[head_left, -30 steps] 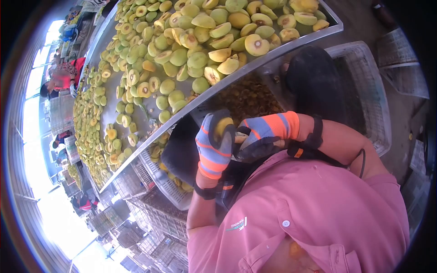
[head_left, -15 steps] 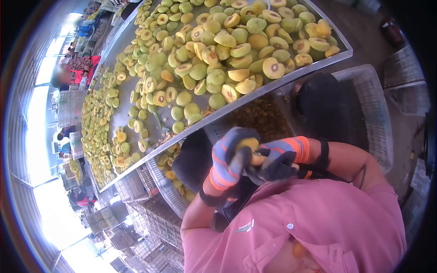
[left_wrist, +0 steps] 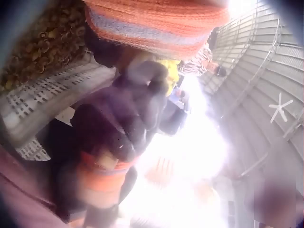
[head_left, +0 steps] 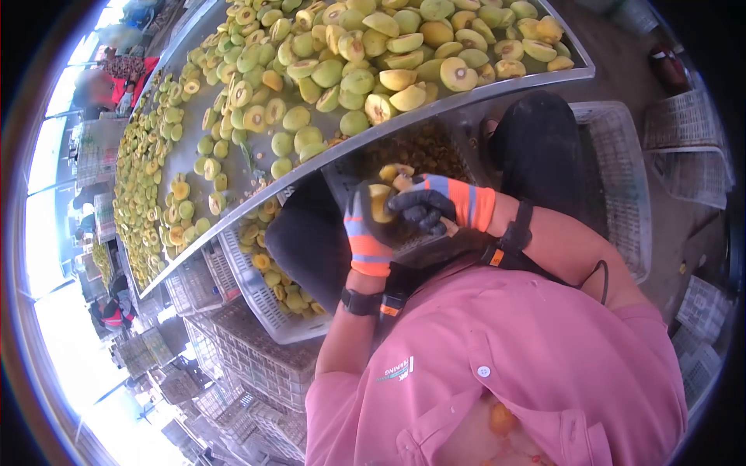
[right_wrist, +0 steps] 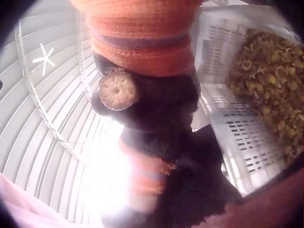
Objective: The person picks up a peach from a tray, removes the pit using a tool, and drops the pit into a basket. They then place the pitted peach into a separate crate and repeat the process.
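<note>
In the head view my left hand (head_left: 367, 229), in a grey and orange knit glove with dark palm, holds a yellow piece of stone fruit (head_left: 381, 203) in its curled fingers. My right hand (head_left: 435, 203), gloved the same way, grips a tool with a wooden handle (head_left: 449, 227). The round end of that handle (right_wrist: 118, 90) pokes out of the fist in the right wrist view; the tool's working end is hidden. A small yellow fruit piece (head_left: 396, 170) shows just beyond the right fingers. Both hands are close together over a crate of brown-yellow scraps (head_left: 439, 151).
A metal-edged table (head_left: 458, 99) spread with halved green-yellow fruit (head_left: 357, 81) slopes across the front. A white crate (head_left: 284, 330) of fruit halves stands by the left knee, another crate (head_left: 641, 210) by the right leg. Stacked crates (head_left: 256, 349) are at left; other people work farther back.
Both hands dipped nearer the body, then moved forward over the scrap crate. The right hand has turned, and a small yellow fruit piece now shows beyond its fingers. The left hand still holds fruit.
</note>
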A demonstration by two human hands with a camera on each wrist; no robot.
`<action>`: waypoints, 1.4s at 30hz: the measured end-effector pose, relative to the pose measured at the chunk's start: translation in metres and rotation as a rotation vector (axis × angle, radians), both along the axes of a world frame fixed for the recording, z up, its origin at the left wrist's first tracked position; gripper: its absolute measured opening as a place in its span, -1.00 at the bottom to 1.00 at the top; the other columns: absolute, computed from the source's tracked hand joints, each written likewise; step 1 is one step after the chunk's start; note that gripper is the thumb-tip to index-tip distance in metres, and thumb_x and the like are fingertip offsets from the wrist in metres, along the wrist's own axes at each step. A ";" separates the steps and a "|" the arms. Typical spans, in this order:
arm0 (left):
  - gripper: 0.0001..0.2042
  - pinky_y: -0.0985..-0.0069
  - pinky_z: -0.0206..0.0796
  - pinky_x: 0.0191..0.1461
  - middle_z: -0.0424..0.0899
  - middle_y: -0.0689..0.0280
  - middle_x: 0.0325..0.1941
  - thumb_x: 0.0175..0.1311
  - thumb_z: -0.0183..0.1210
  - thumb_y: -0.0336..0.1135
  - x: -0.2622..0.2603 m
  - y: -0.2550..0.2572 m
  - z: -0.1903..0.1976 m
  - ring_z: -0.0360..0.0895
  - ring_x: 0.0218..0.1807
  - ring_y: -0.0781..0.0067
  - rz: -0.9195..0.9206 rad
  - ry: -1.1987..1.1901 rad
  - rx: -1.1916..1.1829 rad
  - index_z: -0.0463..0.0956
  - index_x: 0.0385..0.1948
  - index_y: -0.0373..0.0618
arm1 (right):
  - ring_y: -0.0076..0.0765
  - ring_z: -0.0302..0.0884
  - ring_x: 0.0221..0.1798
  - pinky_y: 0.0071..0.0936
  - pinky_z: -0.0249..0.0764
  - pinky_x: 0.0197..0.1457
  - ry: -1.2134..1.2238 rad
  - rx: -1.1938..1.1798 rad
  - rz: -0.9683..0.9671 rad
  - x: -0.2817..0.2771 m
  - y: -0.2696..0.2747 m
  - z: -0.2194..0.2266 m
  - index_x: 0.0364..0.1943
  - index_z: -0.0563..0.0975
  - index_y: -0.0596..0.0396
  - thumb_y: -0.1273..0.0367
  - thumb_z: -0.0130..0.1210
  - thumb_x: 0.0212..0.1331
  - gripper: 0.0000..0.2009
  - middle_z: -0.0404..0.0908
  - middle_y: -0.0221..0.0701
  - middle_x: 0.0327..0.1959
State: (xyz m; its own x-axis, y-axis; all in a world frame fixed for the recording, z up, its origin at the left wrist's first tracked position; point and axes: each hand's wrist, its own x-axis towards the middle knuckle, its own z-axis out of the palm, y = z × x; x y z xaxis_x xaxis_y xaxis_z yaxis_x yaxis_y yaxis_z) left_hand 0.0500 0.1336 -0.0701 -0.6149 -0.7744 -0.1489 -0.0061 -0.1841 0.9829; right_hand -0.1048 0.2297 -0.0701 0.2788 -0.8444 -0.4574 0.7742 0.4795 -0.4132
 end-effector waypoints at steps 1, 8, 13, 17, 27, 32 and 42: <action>-0.84 0.54 0.46 -0.11 0.65 0.27 -0.19 0.41 -0.01 -0.35 0.006 -0.001 0.008 0.60 -0.15 0.48 0.091 0.138 0.317 0.50 -0.11 -0.14 | -0.63 0.32 -0.69 -0.62 0.21 -0.66 -0.019 0.060 -0.019 0.001 -0.004 -0.002 -0.19 0.63 -0.01 0.28 0.14 0.28 -0.85 0.44 -0.57 -0.63; -0.55 0.43 0.42 0.13 0.63 0.17 -0.01 0.02 0.36 -0.50 0.048 -0.026 0.096 0.58 0.01 0.31 0.279 -0.395 -0.958 0.51 0.03 -0.25 | -0.43 0.45 -0.61 -0.41 0.38 -0.57 0.150 0.170 -0.232 0.000 -0.024 -0.035 -0.31 0.53 0.04 0.26 0.12 0.27 -0.84 0.55 -0.41 -0.51; -0.63 0.39 0.48 0.06 0.62 0.20 0.07 0.38 0.01 -0.21 0.131 -0.058 0.081 0.58 0.07 0.24 0.654 -0.122 -0.394 0.49 0.12 -0.19 | -0.42 0.44 -0.65 -0.45 0.33 -0.63 0.189 0.186 -0.250 0.000 -0.030 -0.048 -0.38 0.52 0.08 0.23 0.15 0.26 -0.78 0.54 -0.40 -0.56; -0.66 0.39 0.46 0.02 0.65 0.19 0.00 0.34 0.09 -0.20 0.211 -0.081 0.056 0.59 0.02 0.30 0.734 -0.675 -0.332 0.56 0.04 -0.16 | -0.39 0.43 -0.70 -0.47 0.26 -0.71 0.383 0.177 -0.176 0.009 -0.027 -0.037 -0.47 0.52 0.09 0.20 0.15 0.26 -0.73 0.51 -0.39 -0.64; -0.77 0.47 0.43 0.02 0.71 0.19 -0.13 0.31 0.16 -0.38 0.170 -0.149 0.056 0.63 -0.10 0.41 0.366 -0.738 -0.683 0.61 -0.07 -0.26 | -0.56 0.31 -0.67 -0.50 0.24 -0.69 -0.192 0.242 -0.349 -0.013 -0.049 -0.031 -0.21 0.51 0.10 0.22 0.06 0.32 -0.78 0.45 -0.54 -0.58; -0.74 0.39 0.40 0.06 0.72 0.11 -0.10 0.27 0.16 -0.30 0.074 -0.233 0.074 0.64 -0.08 0.23 0.150 -0.641 -0.855 0.62 -0.10 -0.24 | -0.62 0.28 -0.63 -0.55 0.24 -0.65 -0.590 -0.050 -0.147 -0.022 -0.049 -0.032 -0.07 0.48 0.06 0.26 0.04 0.32 -0.78 0.42 -0.59 -0.56; -0.02 0.25 0.34 0.24 0.54 -0.07 0.18 0.03 0.36 -0.06 -0.060 -0.340 -0.012 0.52 0.21 0.05 0.377 -1.050 -0.660 -0.06 0.42 -0.30 | -0.48 0.38 -0.71 -0.41 0.32 -0.67 0.269 0.167 -0.135 -0.011 -0.033 0.000 -0.30 0.60 0.13 0.24 0.20 0.22 -0.77 0.50 -0.43 -0.62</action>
State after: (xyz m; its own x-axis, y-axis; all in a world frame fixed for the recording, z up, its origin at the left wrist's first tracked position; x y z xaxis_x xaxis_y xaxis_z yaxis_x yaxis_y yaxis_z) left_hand -0.0100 -0.2064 -0.0818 -0.1665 -0.9848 0.0501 -0.8792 0.1713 0.4445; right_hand -0.1160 0.1970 -0.0697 0.0206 -0.7725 -0.6346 0.7093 0.4587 -0.5353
